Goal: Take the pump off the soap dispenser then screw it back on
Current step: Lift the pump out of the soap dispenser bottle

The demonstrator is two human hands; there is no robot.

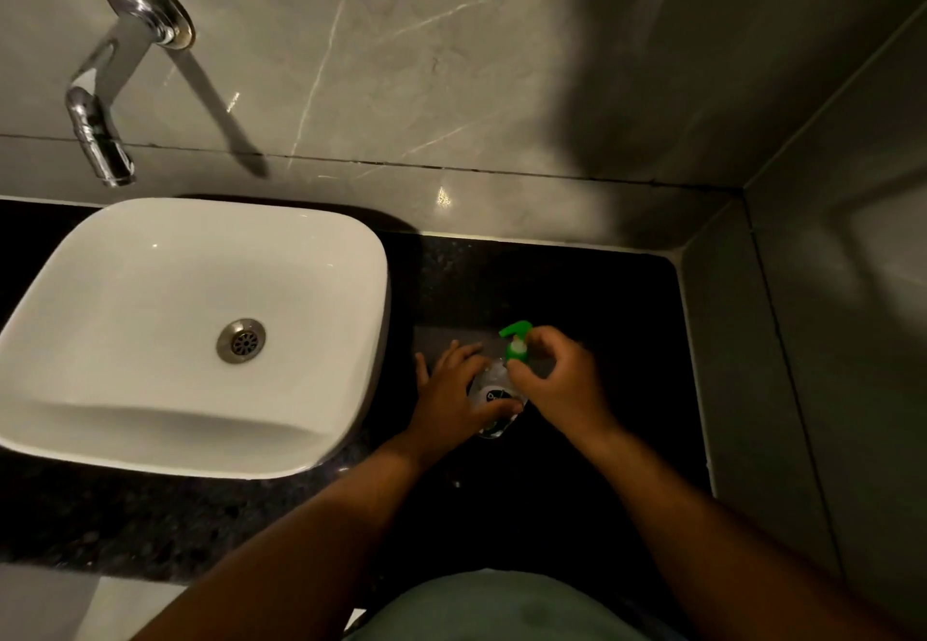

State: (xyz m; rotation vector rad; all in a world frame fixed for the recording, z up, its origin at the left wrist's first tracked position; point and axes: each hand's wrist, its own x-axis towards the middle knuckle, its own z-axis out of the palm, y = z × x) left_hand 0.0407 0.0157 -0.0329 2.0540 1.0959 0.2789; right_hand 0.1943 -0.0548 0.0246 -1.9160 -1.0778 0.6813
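My left hand (454, 389) wraps the clear soap dispenser (494, 392), which stands upright on the dark counter (577, 299) just right of the white sink (200, 334). My right hand (559, 379) pinches the collar of the green pump (516, 339). The nozzle points far and left, toward the wall.

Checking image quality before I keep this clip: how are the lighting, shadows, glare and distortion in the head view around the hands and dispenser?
Head view: dim overall; the clear soap bottle with its green pump sits on dark black countertop, low contrast; a broad shadow darkens the wall's right side; glare spots on the chrome wall tap; wide-angle bending at edges.
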